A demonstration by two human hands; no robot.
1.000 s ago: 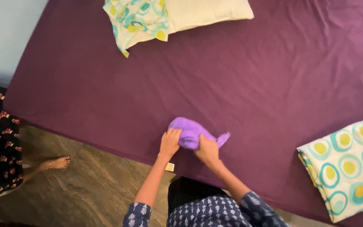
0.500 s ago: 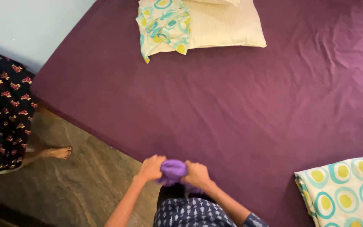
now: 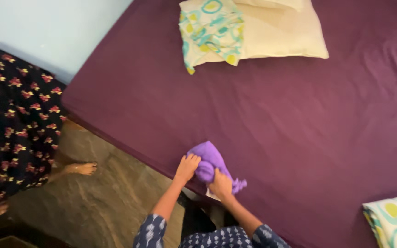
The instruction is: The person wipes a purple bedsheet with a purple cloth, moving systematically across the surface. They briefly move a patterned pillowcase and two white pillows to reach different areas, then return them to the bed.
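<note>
Cloth point(image 3: 209, 158), a small purple bundle, sits on the bed point(image 3: 299, 119) close to its near edge, bunched into a rounded lump with a short tail sticking out to the right. I have both hands on it. My left hand point(image 3: 187, 167) presses against the left side of the bundle, its fingers point(image 3: 192, 158) curled over the fabric and gripping it. My right hand point(image 3: 220, 184) clamps the lower right part, just beside the tail, with the fingers wrapped tight around the cloth so that only the knuckles show from above. The two hands are near each other, with the lump between them and touching both.

A purple sheet covers the bed. At the far end lies a cream pillow point(image 3: 276, 32), and a patterned cover point(image 3: 212, 30) with teal and yellow rings overlaps its left part. Another patterned pillow point(image 3: 394, 220) shows at the right edge, well apart from the cloth. To my left another person in a dark floral dress point(image 3: 14, 119) stands on the stone floor point(image 3: 97, 202), one bare foot point(image 3: 81, 169) near the bed's edge.
</note>
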